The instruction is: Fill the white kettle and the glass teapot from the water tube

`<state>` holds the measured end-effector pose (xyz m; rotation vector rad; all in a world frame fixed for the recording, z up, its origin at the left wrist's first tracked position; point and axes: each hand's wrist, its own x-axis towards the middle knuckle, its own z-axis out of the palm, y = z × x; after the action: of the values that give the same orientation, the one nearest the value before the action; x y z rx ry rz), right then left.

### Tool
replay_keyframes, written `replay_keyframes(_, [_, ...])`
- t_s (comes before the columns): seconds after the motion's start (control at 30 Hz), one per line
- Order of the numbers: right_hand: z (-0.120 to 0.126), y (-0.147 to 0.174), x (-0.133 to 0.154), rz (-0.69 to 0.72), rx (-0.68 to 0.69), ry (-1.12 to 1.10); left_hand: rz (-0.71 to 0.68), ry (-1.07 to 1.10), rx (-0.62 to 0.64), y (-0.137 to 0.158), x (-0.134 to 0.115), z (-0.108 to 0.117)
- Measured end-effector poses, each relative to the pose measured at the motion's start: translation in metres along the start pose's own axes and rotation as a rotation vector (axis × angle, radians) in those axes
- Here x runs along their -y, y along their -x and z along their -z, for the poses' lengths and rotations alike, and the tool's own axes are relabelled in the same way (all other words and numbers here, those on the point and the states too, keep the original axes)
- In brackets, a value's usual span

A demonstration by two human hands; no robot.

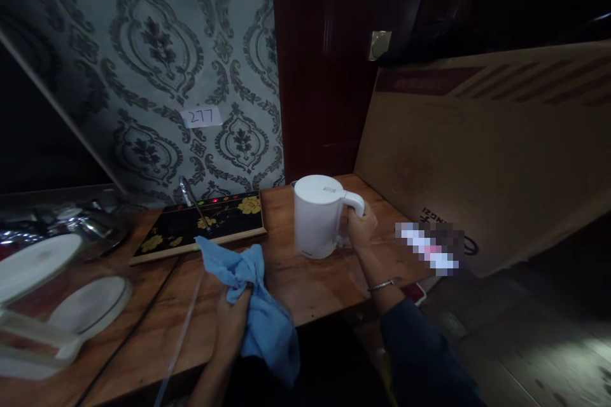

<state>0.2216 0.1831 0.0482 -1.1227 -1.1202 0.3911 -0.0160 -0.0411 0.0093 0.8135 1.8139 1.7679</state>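
A white electric kettle [316, 219] stands upright toward the right of the wooden table [305, 296], its lid closed. My right hand [361, 227] is wrapped round the kettle's handle [354, 201] on its right side. Lower down and to the left, my left hand [233, 318] grips a bunched blue cloth [270, 331], which hangs past the table's front edge. Part of the left fingers is hidden by the cloth.
Behind the cloth lies a black flowered panel [224, 216] with a metal spout [188, 194]. At left are a metal teapot [81, 229] and a white-lidded container [38, 267]. A black cord [138, 324] crosses the table. A large cardboard box [487, 152] leans at right.
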Motion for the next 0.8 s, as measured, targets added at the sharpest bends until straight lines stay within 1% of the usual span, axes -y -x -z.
replay_keyframes(0.13, [-0.004,-0.027,-0.016,-0.012,-0.068,0.069,-0.104,-0.193,0.027,-0.003,0.010,0.007])
replay_keyframes(0.23, [-0.007,-0.046,-0.027,-0.020,-0.109,0.108,-0.175,-0.262,0.043,-0.002,0.017,0.007])
replay_keyframes(0.33, [-0.009,-0.061,-0.035,-0.016,-0.122,0.122,-0.240,-0.306,0.065,-0.001,0.022,0.006])
replay_keyframes(0.4, [-0.010,-0.069,-0.038,-0.013,-0.124,0.127,-0.259,-0.329,0.077,0.000,0.024,0.006])
replay_keyframes(0.57, [-0.012,-0.082,-0.043,-0.021,-0.116,0.151,-0.255,-0.360,0.071,-0.001,0.028,0.008])
replay_keyframes(0.63, [-0.007,-0.082,-0.045,-0.008,-0.067,0.169,-0.249,-0.376,0.072,-0.001,0.029,0.009])
replay_keyframes(0.7, [0.004,-0.072,-0.048,0.049,-0.049,0.185,-0.240,-0.392,0.069,-0.002,0.029,0.009])
replay_keyframes(0.73, [0.012,-0.062,-0.051,0.092,-0.063,0.194,-0.237,-0.396,0.062,-0.002,0.029,0.009])
replay_keyframes(0.8, [0.026,-0.034,-0.056,0.188,-0.139,0.209,-0.231,-0.397,0.053,-0.002,0.029,0.009])
